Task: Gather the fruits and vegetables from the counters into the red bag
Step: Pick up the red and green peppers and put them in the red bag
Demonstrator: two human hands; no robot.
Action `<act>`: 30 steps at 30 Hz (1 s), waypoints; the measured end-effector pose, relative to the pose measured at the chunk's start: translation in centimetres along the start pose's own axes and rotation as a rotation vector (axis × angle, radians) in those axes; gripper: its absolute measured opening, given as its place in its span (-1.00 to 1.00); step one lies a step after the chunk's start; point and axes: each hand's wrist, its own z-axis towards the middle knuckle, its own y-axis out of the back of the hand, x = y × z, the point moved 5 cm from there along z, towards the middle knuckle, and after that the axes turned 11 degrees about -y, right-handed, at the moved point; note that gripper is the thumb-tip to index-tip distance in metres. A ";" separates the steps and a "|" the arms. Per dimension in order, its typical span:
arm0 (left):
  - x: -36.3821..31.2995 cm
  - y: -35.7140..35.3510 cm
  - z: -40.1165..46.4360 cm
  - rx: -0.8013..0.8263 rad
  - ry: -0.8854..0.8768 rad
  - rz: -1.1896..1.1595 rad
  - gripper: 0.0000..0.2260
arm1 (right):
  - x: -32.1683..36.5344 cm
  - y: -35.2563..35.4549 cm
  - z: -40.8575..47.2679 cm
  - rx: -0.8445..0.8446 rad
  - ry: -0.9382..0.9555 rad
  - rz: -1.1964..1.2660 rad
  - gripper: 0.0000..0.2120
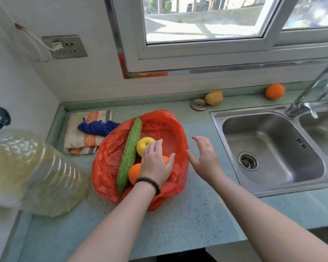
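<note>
A red plastic bag [110, 157] lies open on the green counter. Inside it are a long green bitter gourd [130, 152], a yellow apple [143, 145] and an orange [134, 173]. My left hand [155, 163] is inside the bag, palm down over a second orange [165, 159] that shows only at its edge. My right hand [206, 157] hovers open just right of the bag's rim, holding nothing. At the back wall lie a brownish-yellow fruit [214, 97] and another orange [275, 91].
A steel double sink [269, 148] with a tap [311, 91] fills the right side. A round metal plug [198, 104] lies by the brownish fruit. A folded towel [80, 137] with a blue cloth [97, 127] sits left of the bag. A large oil bottle [32, 173] stands near left.
</note>
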 end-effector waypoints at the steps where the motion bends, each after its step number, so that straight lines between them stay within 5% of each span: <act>1: -0.7 -0.4 0.3 0.004 -0.020 -0.003 -0.45 | -0.7 0.9 0.0 -0.018 -0.016 -0.011 -0.54; 16: -15.6 -8.8 3.3 0.108 -0.177 -0.020 -0.45 | -13.0 14.3 -1.6 -0.180 -0.217 -0.034 -0.63; 30: -45.1 -25.7 2.5 0.243 -0.365 -0.092 -0.45 | -37.0 37.8 -8.2 -0.377 -0.399 -0.023 -0.63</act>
